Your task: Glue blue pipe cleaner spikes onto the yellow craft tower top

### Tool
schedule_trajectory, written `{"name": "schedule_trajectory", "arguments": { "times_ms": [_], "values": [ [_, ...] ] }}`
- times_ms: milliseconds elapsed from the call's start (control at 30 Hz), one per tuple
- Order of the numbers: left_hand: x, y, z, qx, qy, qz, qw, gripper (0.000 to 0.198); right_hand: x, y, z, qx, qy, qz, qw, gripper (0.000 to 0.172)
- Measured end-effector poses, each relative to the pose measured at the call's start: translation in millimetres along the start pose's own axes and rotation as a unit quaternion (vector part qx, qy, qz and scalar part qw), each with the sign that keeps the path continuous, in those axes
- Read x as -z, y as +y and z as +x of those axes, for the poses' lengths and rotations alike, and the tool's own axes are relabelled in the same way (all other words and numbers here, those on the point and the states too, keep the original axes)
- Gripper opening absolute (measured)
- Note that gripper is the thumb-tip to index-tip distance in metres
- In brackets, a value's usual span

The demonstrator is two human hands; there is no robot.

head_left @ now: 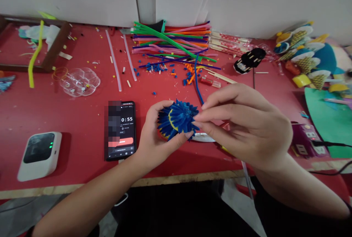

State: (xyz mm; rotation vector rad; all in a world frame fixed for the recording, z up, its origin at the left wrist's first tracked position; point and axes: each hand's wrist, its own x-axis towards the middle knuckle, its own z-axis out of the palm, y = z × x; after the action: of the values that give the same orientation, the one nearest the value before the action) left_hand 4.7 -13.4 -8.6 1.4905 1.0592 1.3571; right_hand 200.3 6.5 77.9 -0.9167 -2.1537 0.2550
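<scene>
My left hand [156, 134] is closed around a blue chenille-stem piece [181, 114] with yellow edging and spiky tufts; the thumb presses its lower edge, and some fingers are hidden behind it. My right hand [244, 127] pinches a blue pipe cleaner [197, 79] at the right side of that piece, with its long free end curving up toward the back. Whether the stem is joined to the spiky piece cannot be made out. Below the right fingers, a whitish object [205, 137] lies on the table, partly covered.
Behind my hands lies a pile of coloured pipe cleaners [170, 41], with blue and orange snippets [189, 73] in front. A phone [128, 130] and a white device [41, 154] are on the left. A purple box [308, 140] with a cable stands right, beside green sheet [330, 119].
</scene>
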Motion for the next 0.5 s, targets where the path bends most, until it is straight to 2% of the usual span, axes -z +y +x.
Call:
{"name": "schedule_trajectory", "arguments": {
  "times_ms": [167, 333, 500],
  "values": [
    [0.9, 0.3, -0.7, -0.009, -0.010, 0.005, 1.000, 0.059, -3.2, 1.0, -1.9, -0.013, 0.030, 0.044, 0.998, 0.019],
    [2.3, -1.0, -3.1, -0.024, 0.009, 0.010, 1.000, 0.063, -2.5, -3.0, -5.6, -0.046, 0.023, 0.072, 0.996, 0.018],
    [5.5, -6.1, -2.7, -0.104, 0.030, 0.040, 0.993, 0.068, -3.7, -7.8, -8.4, -0.075, 0.000, 0.106, 0.991, 0.019]
  ]
}}
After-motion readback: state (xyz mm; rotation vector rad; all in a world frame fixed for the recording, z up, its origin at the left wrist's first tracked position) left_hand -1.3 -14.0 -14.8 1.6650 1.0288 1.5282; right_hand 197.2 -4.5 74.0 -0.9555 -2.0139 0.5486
